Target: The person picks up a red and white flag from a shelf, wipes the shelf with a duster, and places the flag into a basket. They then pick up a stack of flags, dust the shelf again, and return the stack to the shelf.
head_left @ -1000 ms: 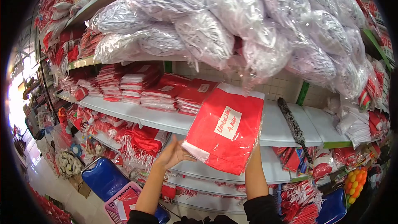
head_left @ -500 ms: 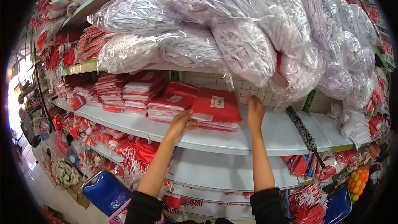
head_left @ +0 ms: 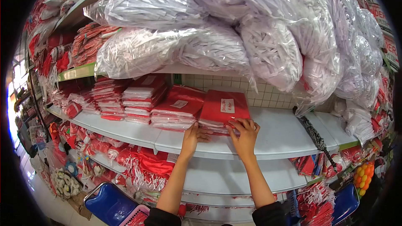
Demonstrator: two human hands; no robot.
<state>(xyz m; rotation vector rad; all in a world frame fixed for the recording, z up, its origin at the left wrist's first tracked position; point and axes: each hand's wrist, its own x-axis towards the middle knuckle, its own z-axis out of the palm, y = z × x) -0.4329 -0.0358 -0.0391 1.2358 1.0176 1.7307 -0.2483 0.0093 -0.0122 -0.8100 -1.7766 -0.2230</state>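
A stack of folded red-and-white cloths in clear plastic [head_left: 213, 109], with a handwritten white label on top, lies on the grey shelf [head_left: 276, 142]. At its front left corner is my left hand [head_left: 193, 139], thumb up against the edge and fingers stretched out to the right. My right hand [head_left: 245, 136] rests on the front right corner with its fingers spread and bent over the top. Neither hand is closed around the stack. Directly left sits a similar labelled stack [head_left: 178, 104], near my left hand.
More packed red-and-white stacks [head_left: 142, 96] fill the shelf's left part. Large clear bags of white strips [head_left: 268, 46] bulge over the shelf from above. A black patterned rod-like thing [head_left: 310, 132] lies at the right. Below are a blue chair [head_left: 109, 203] and a pink basket [head_left: 136, 217].
My right hand has come down and toward me from beside the stack onto its front right corner. My left hand remains at the front left corner. The view has shifted slightly.
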